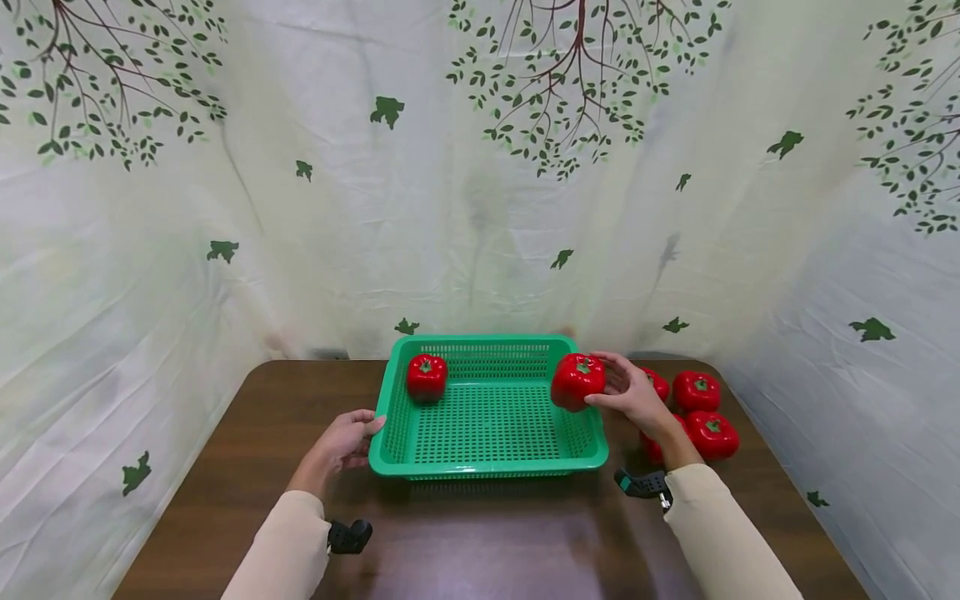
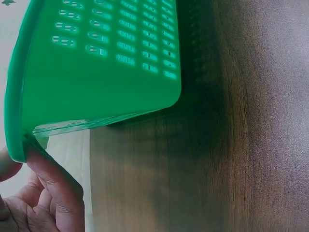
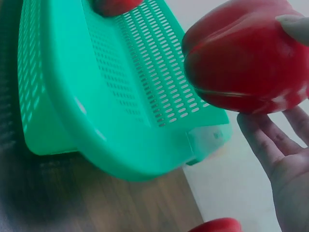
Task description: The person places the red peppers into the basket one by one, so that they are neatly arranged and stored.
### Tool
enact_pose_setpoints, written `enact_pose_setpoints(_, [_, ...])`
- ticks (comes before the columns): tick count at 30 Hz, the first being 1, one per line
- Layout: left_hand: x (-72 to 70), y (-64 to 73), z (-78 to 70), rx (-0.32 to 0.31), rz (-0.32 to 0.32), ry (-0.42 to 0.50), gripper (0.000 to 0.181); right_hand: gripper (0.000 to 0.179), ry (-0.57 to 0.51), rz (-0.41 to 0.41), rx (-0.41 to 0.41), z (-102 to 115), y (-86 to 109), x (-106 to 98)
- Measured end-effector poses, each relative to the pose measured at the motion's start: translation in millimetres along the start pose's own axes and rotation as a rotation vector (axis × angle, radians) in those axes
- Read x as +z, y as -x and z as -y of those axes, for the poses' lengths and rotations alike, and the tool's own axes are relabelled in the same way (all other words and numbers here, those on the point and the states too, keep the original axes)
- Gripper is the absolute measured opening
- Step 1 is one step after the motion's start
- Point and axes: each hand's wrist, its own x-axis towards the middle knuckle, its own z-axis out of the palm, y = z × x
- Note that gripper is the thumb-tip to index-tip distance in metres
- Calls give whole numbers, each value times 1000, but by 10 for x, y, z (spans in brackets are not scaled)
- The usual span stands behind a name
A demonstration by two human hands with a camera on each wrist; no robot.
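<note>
My left hand (image 1: 339, 443) grips the left rim of a green plastic basket (image 1: 491, 469), thumb on top and fingers under the lip. In the left wrist view, the curled fingers (image 2: 60, 193) sit below the basket's rim (image 2: 14, 106). A glossy red bell pepper (image 1: 576, 385) is held in my right hand (image 1: 637, 398), over the basket's right rim. Thumb and fingertips grasp it from the right, as the right wrist view shows the pepper (image 3: 241, 60) raised above the rim. Inside the basket, another red bell pepper (image 1: 427, 379) rests at the back left.
Several more red bell peppers (image 1: 712, 434) are grouped on the brown wooden table (image 1: 480, 542), right of the basket and partly behind my right forearm. A pale leaf-patterned curtain (image 1: 480, 208) hangs behind the table and along its sides.
</note>
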Motion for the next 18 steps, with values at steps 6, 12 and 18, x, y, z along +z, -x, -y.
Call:
enact_pose_setpoints(6, [-28,12,-15,1,7,-12,43,74,-9,37,8,37,-88,43])
enact_pose_setpoints(12, [-31,30,-21,7,2,-6,43,75,46,61,-3,16,-204,101])
enact_pose_setpoints(18, [-18,46,-18,1,1,-3,42,72,39,120,12,-14,-321,190])
